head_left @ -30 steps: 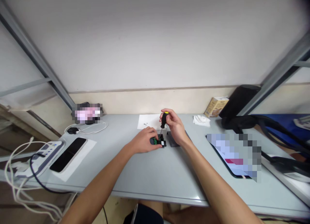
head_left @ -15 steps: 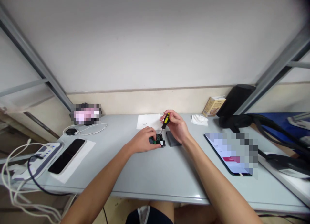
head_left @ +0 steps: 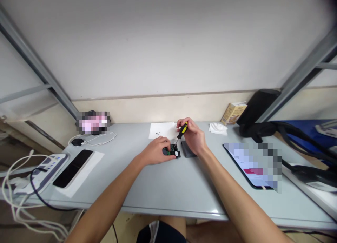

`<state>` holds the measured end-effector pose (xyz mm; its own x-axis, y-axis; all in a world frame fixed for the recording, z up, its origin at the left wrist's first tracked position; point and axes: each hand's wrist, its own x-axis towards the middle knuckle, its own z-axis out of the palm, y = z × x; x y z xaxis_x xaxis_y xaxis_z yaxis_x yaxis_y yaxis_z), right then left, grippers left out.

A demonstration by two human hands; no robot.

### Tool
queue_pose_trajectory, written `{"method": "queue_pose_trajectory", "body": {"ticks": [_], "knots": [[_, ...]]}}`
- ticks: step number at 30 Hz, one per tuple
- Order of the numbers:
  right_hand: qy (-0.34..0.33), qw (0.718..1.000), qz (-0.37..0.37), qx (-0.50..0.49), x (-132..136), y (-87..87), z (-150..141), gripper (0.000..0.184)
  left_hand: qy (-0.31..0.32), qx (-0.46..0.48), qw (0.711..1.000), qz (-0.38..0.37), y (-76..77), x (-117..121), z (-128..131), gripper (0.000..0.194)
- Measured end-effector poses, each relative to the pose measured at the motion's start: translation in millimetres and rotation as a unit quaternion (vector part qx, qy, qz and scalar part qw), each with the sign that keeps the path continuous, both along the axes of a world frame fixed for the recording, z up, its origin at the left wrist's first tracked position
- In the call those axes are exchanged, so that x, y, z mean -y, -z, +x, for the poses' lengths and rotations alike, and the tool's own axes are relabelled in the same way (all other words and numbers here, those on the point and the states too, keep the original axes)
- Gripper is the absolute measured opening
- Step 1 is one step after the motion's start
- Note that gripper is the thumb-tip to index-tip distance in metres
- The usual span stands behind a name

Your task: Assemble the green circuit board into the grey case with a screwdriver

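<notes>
Main change: the black-and-yellow plastic-handled screwdriver with a thin metal shaft [head_left: 182,131] leans further right than a second ago, when it stands nearly upright over the small green-and-black circuit-board assembly [head_left: 174,153]. Yellow now shows along the handle's side as well as its end, so it's either rolled or just tilted (can't separate the two here).

Right hand [head_left: 194,136]: grip closed round the handle, up and right of the assembly. The tip points down into the assembly's far part; contact is too small to confirm. Left hand [head_left: 157,150]: narrow grip on the assembly from its left side, thumb along the near edge, basically unchanged. Assembly sits low at the middle of the light grey smooth surface [head_left: 168,190], between the hands.

Dark grey flat rectangular piece [head_left: 188,152] lies just right of the assembly, partly behind the right wrist. White paper sheet [head_left: 163,128] is beyond the assembly, with tiny black specks [head_left: 157,133] (likely screws) on it, no clear change.

Judgement: only the tool's angle is being adjusted; the assembly is kept steady, and the driver work looks mid-step, not finished.
</notes>
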<state>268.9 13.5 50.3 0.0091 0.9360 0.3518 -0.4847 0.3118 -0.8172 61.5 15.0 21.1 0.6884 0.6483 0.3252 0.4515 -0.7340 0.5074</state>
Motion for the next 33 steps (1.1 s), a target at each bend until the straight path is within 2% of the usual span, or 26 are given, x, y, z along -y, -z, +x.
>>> {"method": "queue_pose_trajectory", "body": {"ticks": [14, 21, 28, 33], "knots": [[0.051, 0.997, 0.001, 0.052, -2.6, 2.1, 1.1, 0.028, 0.002, -0.003, 1.0, -0.007, -3.2, 2.0, 0.1, 0.03], [0.057, 0.997, 0.005, 0.041, -3.5, 2.9, 2.8, 0.026, 0.006, -0.005, 1.0, 0.002, -1.4, 0.5, 0.7, 0.029], [0.027, 0.998, -0.023, 0.053, -1.7, -3.1, 5.7, 0.03, -0.002, -0.006, 1.0, -0.003, -0.3, 1.1, -0.5, 0.028], [0.014, 0.998, -0.041, 0.036, -4.7, -1.4, 5.2, 0.034, 0.003, -0.004, 1.0, -0.005, -4.1, 2.2, 0.4, 0.027]]}}
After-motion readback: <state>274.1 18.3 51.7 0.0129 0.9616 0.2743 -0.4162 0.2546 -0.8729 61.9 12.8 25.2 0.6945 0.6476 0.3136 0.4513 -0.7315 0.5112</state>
